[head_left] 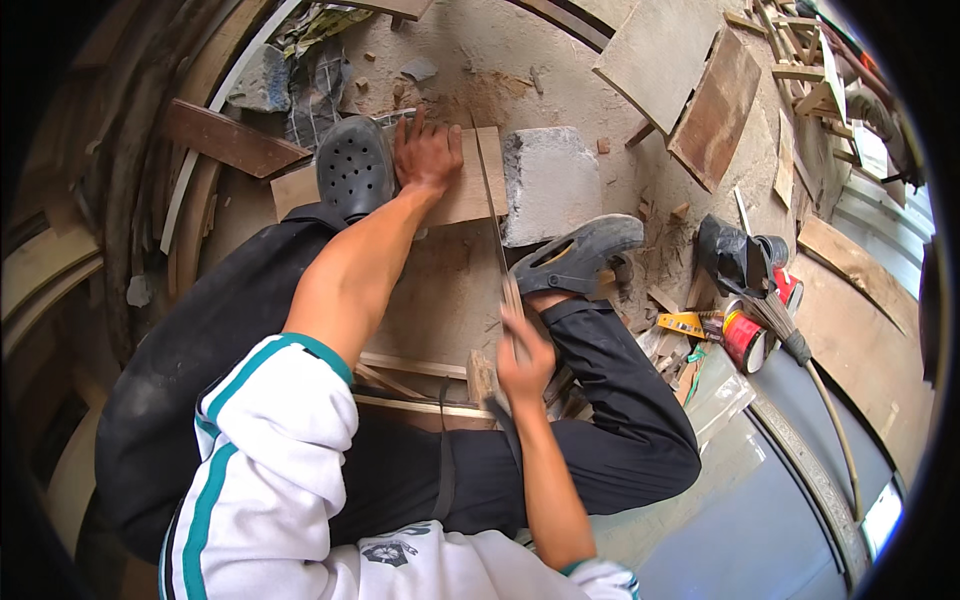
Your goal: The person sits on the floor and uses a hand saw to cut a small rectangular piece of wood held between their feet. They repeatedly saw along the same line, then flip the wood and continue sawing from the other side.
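Note:
My left hand (428, 152) presses flat on a light wooden board (468, 200), its fingers stretched out toward the far edge. Beside it my left foot, in a dark grey clog (355, 170), also rests on the board. The fingers of my right hand (525, 358), slightly blurred, are wrapped round the handle of a hand saw. Its thin blade (492, 205) runs away from me across the right part of the board, where a narrow strip lies on the blade's other side. Right of the board stands a rough grey concrete block (552, 185), with my right clog (580, 252) close in front.
Wooden panels (715, 110) lie at the far right. A reddish-brown plank (235, 140) and a crumpled dark sheet (318, 95) are at the far left. At right are a red can (743, 340), a yellow tape-like item (680, 323) and a brush with a long handle (830, 420), near wood scraps.

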`<act>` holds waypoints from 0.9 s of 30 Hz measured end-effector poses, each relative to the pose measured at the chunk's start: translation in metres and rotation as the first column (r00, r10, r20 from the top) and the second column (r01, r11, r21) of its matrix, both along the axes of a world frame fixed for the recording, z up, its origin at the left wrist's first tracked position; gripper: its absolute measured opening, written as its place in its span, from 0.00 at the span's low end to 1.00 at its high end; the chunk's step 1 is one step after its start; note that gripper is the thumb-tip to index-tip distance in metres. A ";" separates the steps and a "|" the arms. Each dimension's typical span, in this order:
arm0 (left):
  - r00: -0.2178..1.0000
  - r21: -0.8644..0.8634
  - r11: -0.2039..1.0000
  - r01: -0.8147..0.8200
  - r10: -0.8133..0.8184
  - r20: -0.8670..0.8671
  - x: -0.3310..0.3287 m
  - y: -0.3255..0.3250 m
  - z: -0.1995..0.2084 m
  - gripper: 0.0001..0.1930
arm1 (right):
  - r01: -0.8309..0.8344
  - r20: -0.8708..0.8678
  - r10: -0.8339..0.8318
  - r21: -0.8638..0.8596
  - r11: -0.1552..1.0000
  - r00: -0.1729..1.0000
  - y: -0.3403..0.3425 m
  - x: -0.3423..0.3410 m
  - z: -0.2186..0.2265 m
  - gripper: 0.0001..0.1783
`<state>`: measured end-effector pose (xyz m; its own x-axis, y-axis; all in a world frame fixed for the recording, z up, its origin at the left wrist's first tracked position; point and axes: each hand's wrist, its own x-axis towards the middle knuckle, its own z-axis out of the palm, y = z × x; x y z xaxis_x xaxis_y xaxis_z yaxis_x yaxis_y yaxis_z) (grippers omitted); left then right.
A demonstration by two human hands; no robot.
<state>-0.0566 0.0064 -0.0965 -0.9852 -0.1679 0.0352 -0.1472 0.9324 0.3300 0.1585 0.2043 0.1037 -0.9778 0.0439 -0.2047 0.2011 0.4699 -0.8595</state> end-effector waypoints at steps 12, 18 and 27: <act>0.997 0.010 1.000 0.006 -0.005 -0.080 0.004 -0.006 -0.004 0.25 | 0.037 0.158 -0.025 -0.073 0.997 0.987 -0.018 -0.049 -0.012 0.22; 0.996 0.021 1.000 0.002 0.000 -0.087 0.003 -0.005 -0.006 0.24 | -0.095 0.062 0.093 0.039 0.995 0.994 0.013 0.031 0.050 0.22; 0.995 0.007 1.000 0.015 -0.014 -0.099 -0.009 -0.006 -0.008 0.24 | -0.055 0.038 0.055 0.022 0.998 0.998 0.013 0.012 0.041 0.21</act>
